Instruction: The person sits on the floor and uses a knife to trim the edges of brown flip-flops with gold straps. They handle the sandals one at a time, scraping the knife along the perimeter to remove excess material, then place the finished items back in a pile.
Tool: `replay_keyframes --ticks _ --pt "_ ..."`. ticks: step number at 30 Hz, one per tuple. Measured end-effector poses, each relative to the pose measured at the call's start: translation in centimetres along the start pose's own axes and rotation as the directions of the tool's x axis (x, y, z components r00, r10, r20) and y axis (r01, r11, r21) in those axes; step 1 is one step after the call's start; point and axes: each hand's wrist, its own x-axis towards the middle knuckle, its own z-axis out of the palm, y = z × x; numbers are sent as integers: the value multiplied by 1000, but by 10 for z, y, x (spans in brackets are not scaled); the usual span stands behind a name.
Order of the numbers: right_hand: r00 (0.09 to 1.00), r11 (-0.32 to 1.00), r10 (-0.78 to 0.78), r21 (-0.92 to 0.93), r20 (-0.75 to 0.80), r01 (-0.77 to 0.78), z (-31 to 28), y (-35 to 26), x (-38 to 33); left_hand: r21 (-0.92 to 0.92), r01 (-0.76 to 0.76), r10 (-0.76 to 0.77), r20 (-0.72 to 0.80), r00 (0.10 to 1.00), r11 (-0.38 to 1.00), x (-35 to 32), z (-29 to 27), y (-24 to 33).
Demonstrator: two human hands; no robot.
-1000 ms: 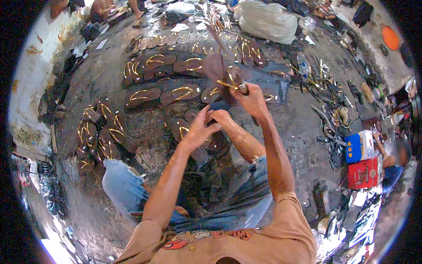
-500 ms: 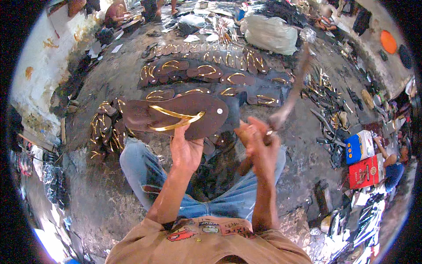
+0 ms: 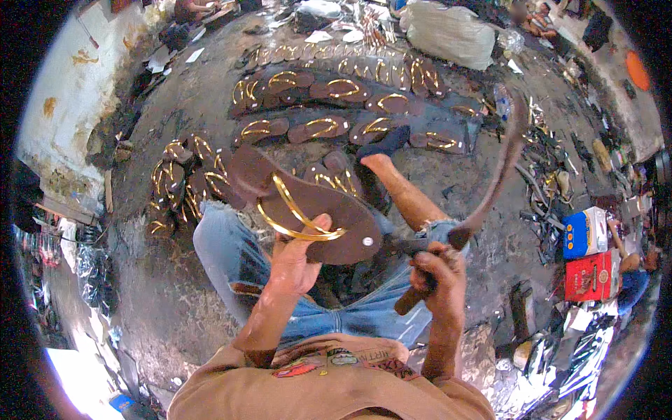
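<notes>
A brown flip-flop [image 3: 343,212] with a gold thong strap is tilted in front of me, its rounded front end to the lower right. My left hand [image 3: 292,266] grips it from beneath, thumb over the strap. Closed in my right hand [image 3: 446,280] is a dark-handled knife [image 3: 411,299], its dark blade close to the sole's front edge; whether they touch I cannot tell. A long curved brown strip [image 3: 498,178] sweeps up and away from beside that hand. I cannot make out how the strip is held.
Rows of gold-strapped flip-flops [image 3: 318,128] lie on the floor ahead, with a pile of them [image 3: 169,178] to the left. Dark scraps [image 3: 535,185], a blue box [image 3: 586,234] and a red box [image 3: 589,278] are on the right. A large pale sack [image 3: 448,35] sits far ahead.
The flip-flop has turned, its front end dropping lower right. My right hand has shifted right and down, and the curved strip has swung right. My view has shifted a little.
</notes>
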Motion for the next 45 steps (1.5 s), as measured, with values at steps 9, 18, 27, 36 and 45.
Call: replay_keyframes --ticks 9,18,27,36,45 --pt "981 956 -181 224 -65 191 -28 -23 21 32 7 -6 -13 1000 999 -3 28 2" --pt "907 915 -369 90 -204 392 -48 -23 36 152 -33 42 -62 997 988 14 -2 6" --pt "891 834 -336 -536 -306 130 -121 13 37 -268 -93 75 -77 994 959 15 -17 31" --pt "901 655 -223 -627 373 422 4 70 -36 -324 5 -46 -120 992 946 -10 -12 23" --pt "926 503 -135 -781 354 372 -27 94 -62 -256 -27 -6 -131 991 966 -18 -6 20"
